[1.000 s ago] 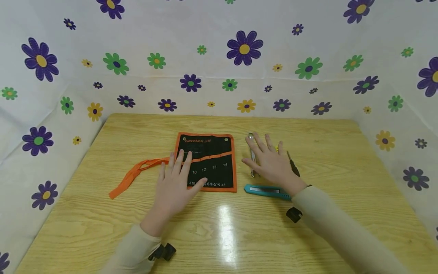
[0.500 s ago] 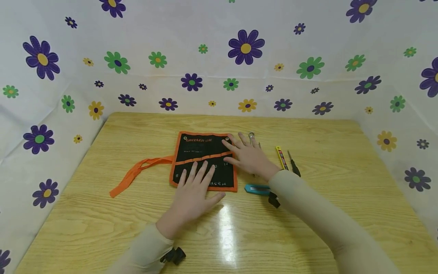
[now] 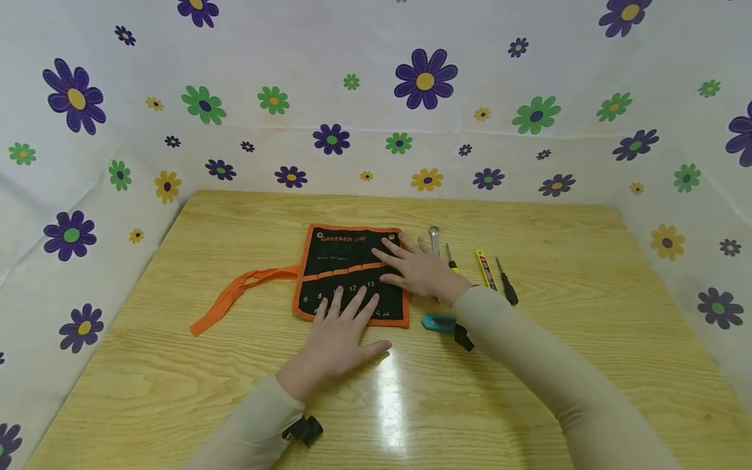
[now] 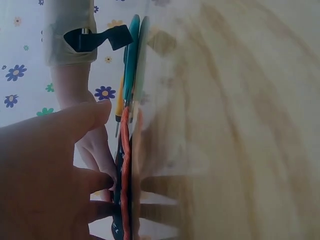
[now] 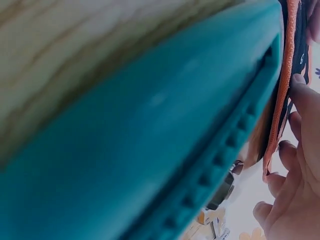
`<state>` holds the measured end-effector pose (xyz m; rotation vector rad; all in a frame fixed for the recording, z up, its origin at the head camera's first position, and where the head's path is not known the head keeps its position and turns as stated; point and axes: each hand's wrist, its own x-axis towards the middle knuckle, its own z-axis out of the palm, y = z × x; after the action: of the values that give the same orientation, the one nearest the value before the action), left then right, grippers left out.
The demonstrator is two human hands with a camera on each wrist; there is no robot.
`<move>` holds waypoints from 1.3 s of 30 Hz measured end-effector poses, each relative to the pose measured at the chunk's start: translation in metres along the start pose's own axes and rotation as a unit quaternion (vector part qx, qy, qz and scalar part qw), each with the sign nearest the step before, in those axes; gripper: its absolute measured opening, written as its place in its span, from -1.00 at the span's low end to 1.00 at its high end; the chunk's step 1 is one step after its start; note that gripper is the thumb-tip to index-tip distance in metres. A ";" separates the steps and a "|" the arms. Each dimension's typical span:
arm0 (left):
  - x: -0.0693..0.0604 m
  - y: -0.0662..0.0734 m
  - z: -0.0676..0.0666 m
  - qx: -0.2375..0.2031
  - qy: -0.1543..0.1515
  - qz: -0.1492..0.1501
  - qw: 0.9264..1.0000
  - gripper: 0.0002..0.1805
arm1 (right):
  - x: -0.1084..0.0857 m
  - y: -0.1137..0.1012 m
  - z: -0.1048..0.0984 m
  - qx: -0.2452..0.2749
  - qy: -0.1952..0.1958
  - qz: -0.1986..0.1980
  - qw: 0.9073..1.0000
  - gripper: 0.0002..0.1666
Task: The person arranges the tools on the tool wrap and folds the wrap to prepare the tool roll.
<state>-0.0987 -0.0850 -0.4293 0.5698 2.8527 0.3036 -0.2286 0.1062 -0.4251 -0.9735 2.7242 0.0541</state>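
The squarish black cloth tool pouch with orange trim (image 3: 349,277) lies at twelve o'clock from my spread left hand (image 3: 343,339), nine from my spread right hand (image 3: 424,271); both overlap it. Its orange fabric strap (image 3: 235,287) trails toward eight. The teal plastic cutter (image 3: 437,323) crowds my right hand's six, the silver metal wrench (image 3: 434,236) its one.
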 end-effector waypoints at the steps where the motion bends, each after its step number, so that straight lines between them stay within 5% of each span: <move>1: 0.000 -0.001 0.001 0.000 -0.003 -0.002 1.000 -0.06 | 0.000 0.000 0.000 0.002 -0.003 0.000 1.000 -0.23; 12: 0.001 -0.014 -0.001 0.008 -0.003 0.012 1.000 -0.14 | -0.006 -0.002 0.000 0.001 -0.010 0.002 1.000 -0.25; 24: -0.003 -0.027 -0.011 0.001 -0.020 -0.012 1.000 -0.18 | -0.017 -0.007 0.003 0.014 -0.014 0.008 1.000 -0.25; 39: 0.000 -0.041 -0.010 -0.003 0.001 -0.013 1.000 -0.26 | -0.022 -0.018 0.003 -0.018 -0.044 0.013 0.999 -0.19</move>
<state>-0.1158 -0.1238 -0.4302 0.5312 2.8580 0.3095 -0.2005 0.1063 -0.4223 -0.9222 2.6644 0.1482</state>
